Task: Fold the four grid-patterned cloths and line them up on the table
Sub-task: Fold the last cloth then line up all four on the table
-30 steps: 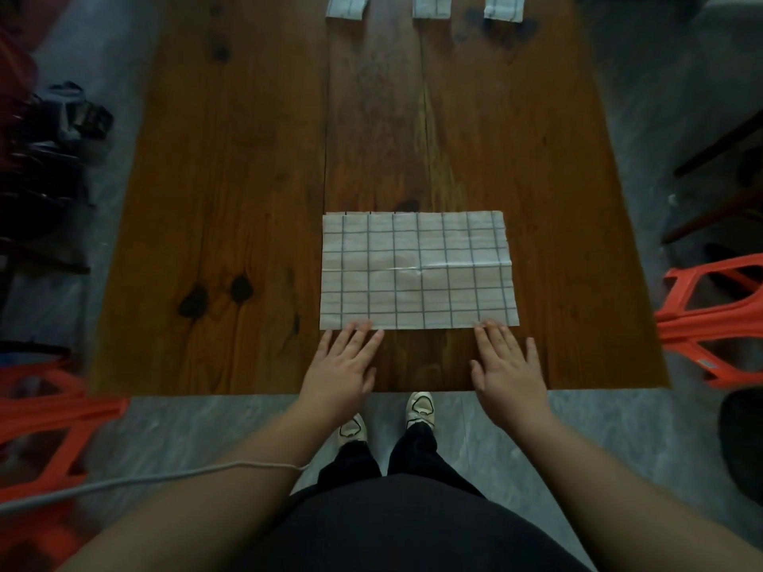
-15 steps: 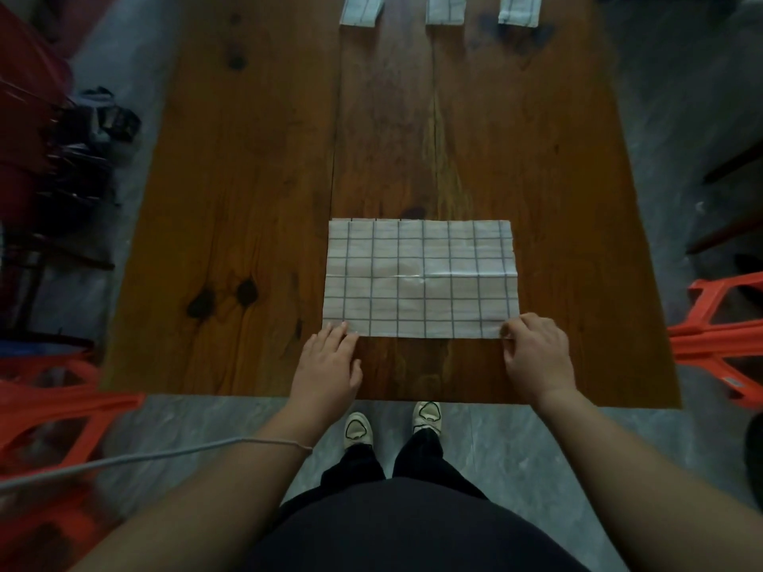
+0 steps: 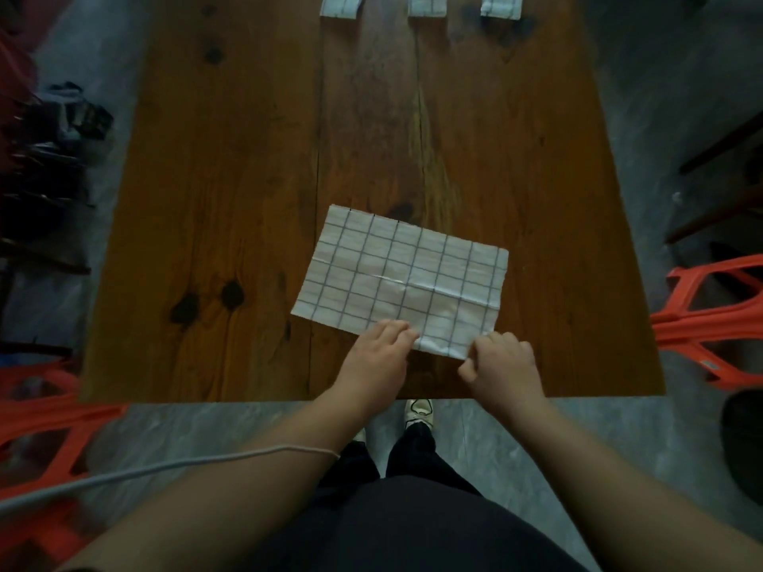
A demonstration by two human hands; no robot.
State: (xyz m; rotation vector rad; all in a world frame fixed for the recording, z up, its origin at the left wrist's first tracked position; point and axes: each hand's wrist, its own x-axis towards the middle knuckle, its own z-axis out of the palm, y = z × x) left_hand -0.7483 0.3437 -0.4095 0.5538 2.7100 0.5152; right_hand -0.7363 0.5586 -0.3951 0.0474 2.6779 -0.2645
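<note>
A white cloth with a dark grid lies on the wooden table, half-folded into a rectangle and turned askew. My right hand pinches its near right corner, which is lifted a little. My left hand touches the near edge beside it with curled fingers; whether it grips the cloth is unclear. Three folded grid cloths sit in a row at the table's far edge: left, middle, right.
Orange plastic stools stand at the left and right of the table. Dark clutter lies on the floor at the left. A grey cable crosses my left forearm. My shoes show below the table's near edge.
The cloth has rotated clockwise, its right side pulled toward me. My left hand slid right along the near edge; my right hand closed on the near right corner and raised it.
</note>
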